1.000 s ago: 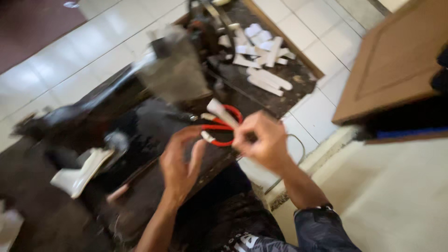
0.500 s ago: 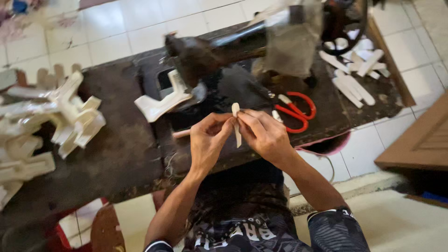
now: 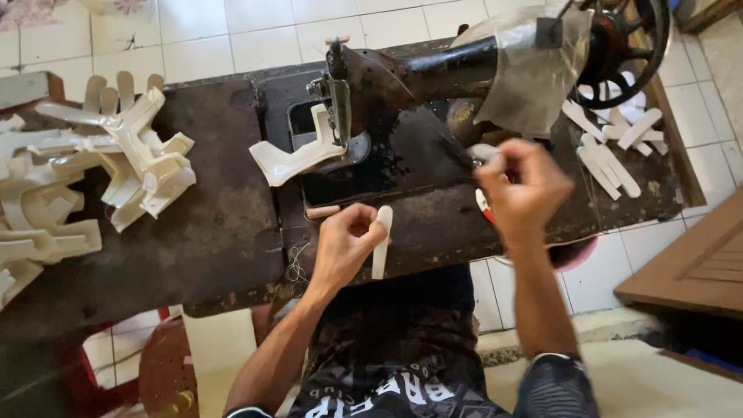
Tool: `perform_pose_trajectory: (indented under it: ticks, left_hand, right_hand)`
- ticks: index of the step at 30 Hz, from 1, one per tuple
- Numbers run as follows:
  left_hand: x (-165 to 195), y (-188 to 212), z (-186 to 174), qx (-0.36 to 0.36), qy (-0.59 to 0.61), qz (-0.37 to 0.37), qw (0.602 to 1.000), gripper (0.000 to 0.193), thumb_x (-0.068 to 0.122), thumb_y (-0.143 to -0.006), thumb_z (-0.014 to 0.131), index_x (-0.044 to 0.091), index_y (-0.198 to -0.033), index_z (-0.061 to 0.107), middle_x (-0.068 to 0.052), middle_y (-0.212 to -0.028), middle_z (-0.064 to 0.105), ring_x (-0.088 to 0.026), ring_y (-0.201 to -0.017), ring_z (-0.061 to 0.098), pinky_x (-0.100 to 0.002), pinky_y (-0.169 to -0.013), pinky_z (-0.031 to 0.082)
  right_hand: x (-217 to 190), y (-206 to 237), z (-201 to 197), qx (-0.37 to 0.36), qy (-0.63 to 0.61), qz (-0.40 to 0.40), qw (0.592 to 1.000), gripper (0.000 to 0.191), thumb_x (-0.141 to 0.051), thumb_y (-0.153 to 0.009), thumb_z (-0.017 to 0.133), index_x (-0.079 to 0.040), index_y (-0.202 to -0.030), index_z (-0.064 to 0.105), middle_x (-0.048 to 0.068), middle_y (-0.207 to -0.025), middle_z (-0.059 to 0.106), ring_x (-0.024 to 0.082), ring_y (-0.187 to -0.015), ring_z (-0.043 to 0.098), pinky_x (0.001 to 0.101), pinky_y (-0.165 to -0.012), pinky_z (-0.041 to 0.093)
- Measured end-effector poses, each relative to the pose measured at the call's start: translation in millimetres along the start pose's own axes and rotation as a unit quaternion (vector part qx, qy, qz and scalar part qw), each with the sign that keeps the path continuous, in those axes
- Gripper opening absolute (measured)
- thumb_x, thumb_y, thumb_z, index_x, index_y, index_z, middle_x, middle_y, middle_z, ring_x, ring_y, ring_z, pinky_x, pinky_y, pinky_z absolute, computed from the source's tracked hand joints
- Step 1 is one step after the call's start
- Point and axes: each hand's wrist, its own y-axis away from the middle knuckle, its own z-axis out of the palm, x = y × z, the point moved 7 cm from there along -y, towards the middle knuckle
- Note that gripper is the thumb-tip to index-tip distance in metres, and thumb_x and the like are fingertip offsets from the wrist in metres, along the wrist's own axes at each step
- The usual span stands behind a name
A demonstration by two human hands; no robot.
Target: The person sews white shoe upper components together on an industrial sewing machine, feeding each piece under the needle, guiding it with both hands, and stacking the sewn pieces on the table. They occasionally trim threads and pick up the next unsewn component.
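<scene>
White strip (image 3: pixel 381 241): one, pinched upright between thumb and fingers of left hand (image 3: pixel 346 246), just above near table (image 3: pixel 224 232) edge. Half a second back, gripped by both hands together; now right hand (image 3: pixel 523 186) parted off, closed around a small pale piece. Sewing machine (image 3: pixel 418 77): one, white shaped piece (image 3: pixel 292 159) under its foot. Loose strips (image 3: pixel 611 143) at right: about seven. Stacked white pieces (image 3: pixel 85 178) at left: many, uncountable.

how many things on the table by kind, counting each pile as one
sewing machine: 1
cream strip in the left hand: 1
cream piece under the needle: 1
piles of cream pieces: 2
total: 5
</scene>
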Motion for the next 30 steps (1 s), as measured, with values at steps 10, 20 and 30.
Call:
perform_pose_trajectory:
  ticks: [10, 20, 30]
  left_hand:
    - [59.9, -41.3, -75.3, 0.168, -0.432, 0.301, 0.834, 0.015, 0.017, -0.092, 0.075, 0.006, -0.102, 0.071, -0.013, -0.109, 0.071, -0.035, -0.109, 0.067, -0.047, -0.095, 0.052]
    - [33.2, -53.1, -65.0, 0.001, -0.44, 0.324, 0.837, 0.036, 0.022, -0.089, 0.077, 0.008, -0.121, 0.067, -0.013, -0.108, 0.064, -0.032, -0.105, 0.062, -0.044, -0.088, 0.051]
    - [11.7, -49.2, -62.6, -0.041, -0.45, 0.387, 0.803, 0.033, 0.016, -0.087, 0.078, -0.001, -0.114, 0.068, -0.014, -0.118, 0.066, -0.029, -0.12, 0.063, -0.036, -0.101, 0.054]
  right_hand:
    - [8.4, -7.0, 43.0, -0.15, 0.121, 0.013, 0.981, 0.02, -0.009, -0.094, 0.08, -0.002, -0.111, 0.074, 0.005, -0.098, 0.078, 0.006, -0.085, 0.074, 0.0223, -0.076, 0.06]
    - [67.4, -45.0, 126.2, -0.345, 0.141, 0.111, 0.921, 0.02, -0.02, -0.091, 0.078, -0.005, -0.104, 0.082, 0.004, -0.088, 0.078, 0.007, -0.071, 0.067, 0.0252, -0.061, 0.054]
    - [126.0, -44.0, 159.8, -0.355, 0.109, 0.18, 0.911, 0.021, -0.019, -0.085, 0.082, -0.002, -0.097, 0.077, 0.002, -0.088, 0.077, 0.007, -0.077, 0.069, 0.0278, -0.07, 0.055]
